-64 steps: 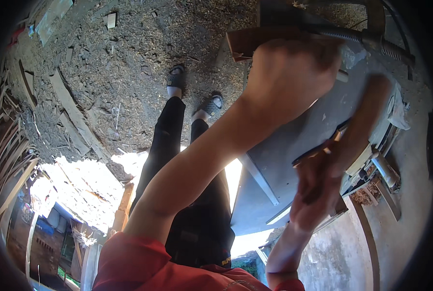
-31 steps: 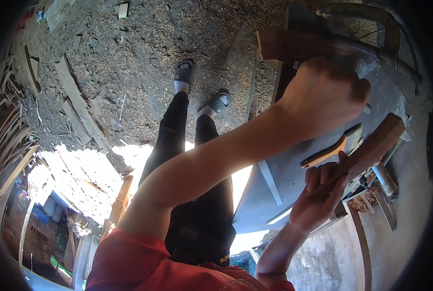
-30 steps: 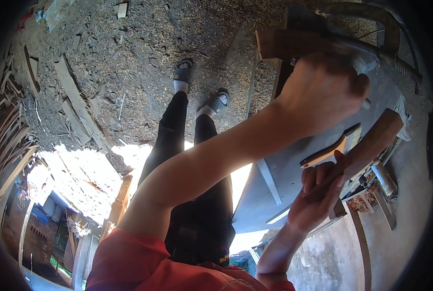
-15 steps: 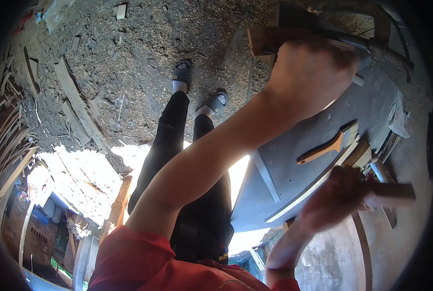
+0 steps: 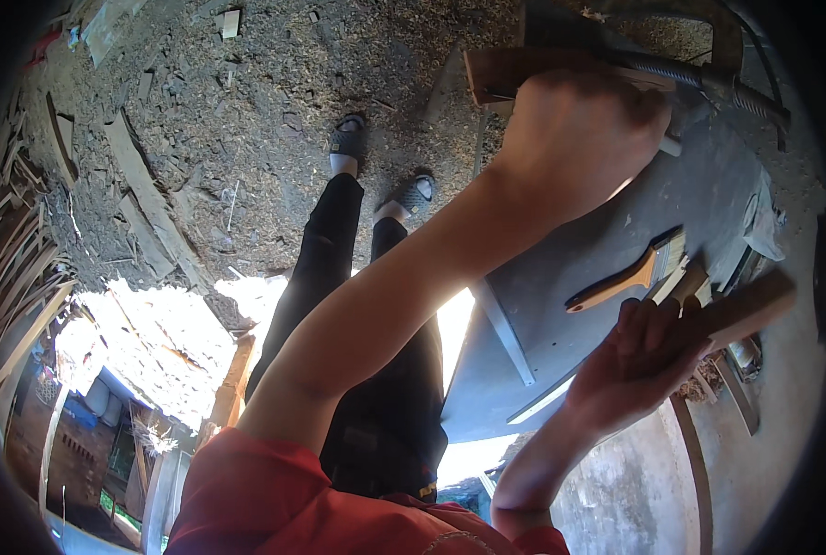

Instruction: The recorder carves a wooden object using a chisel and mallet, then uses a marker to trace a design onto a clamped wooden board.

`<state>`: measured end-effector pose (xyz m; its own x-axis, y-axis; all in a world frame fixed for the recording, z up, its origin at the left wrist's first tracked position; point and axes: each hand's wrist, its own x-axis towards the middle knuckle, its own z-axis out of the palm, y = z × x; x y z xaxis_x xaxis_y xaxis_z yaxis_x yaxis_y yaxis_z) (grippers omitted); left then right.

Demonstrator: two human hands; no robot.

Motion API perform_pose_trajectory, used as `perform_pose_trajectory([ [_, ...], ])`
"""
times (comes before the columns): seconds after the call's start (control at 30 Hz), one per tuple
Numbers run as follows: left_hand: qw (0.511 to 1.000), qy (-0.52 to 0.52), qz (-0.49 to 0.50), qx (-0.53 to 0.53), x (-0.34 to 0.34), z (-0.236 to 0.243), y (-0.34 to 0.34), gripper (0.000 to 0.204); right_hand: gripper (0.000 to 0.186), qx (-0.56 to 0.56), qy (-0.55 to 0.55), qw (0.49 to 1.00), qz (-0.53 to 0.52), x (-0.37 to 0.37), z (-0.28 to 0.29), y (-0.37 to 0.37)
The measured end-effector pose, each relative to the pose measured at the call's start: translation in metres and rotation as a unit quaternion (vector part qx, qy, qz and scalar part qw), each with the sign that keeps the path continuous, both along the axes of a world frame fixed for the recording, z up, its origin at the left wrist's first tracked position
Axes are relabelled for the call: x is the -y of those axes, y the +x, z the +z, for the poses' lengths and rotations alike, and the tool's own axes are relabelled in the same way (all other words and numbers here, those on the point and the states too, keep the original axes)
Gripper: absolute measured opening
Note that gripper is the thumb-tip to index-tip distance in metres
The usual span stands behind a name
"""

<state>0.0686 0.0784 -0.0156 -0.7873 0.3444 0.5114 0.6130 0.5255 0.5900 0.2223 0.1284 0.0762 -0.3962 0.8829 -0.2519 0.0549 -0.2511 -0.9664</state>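
My left hand (image 5: 584, 139), on the arm reaching across from the lower left, is curled closed with its back up. It lies against a brown wooden piece (image 5: 496, 76) beside a clamp with a threaded screw (image 5: 669, 72). A short pale rod end (image 5: 671, 145) pokes out past its wrist side; the fingers and what they hold are hidden underneath. My right hand (image 5: 648, 356), lower and to the right, grips a rectangular wooden block (image 5: 750, 310), raised above the bench edge. A flat paintbrush (image 5: 630, 276) with a wooden handle lies on the dark bench top (image 5: 561, 287) between my hands.
A metal straightedge (image 5: 503, 331) lies on the bench's near left part. Wood strips and a crumpled plastic bag (image 5: 764, 227) sit along its right edge by a wall (image 5: 792, 407). Shavings and board scraps (image 5: 149, 208) cover the floor; bent wooden strips (image 5: 6, 296) are piled at far left.
The right hand has turned and tilted the wooden block's outer end upward, and its fingers show more clearly. The left hand has shifted slightly left with the wooden piece.
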Motion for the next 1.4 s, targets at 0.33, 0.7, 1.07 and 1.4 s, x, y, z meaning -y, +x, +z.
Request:
perform_pose_trajectory([
  [0.33,1.0,-0.009,-0.01,0.012,0.003,0.0,0.001,0.008,0.041,0.105,-0.015,0.978,0.181,0.009,-0.006,0.006],
  [0.7,0.999,-0.022,0.022,0.018,0.007,-0.006,0.002,0.015,0.056,0.174,-0.103,0.931,0.304,0.018,-0.013,0.013],
  [1.07,0.999,-0.013,-0.029,0.018,-0.003,0.0,0.011,0.014,0.044,0.084,-0.018,0.988,0.129,0.008,-0.011,0.029],
  [1.4,1.0,-0.02,0.018,-0.012,-0.009,-0.003,0.006,0.013,0.044,-0.028,0.011,1.0,0.003,0.003,0.009,0.001],
])
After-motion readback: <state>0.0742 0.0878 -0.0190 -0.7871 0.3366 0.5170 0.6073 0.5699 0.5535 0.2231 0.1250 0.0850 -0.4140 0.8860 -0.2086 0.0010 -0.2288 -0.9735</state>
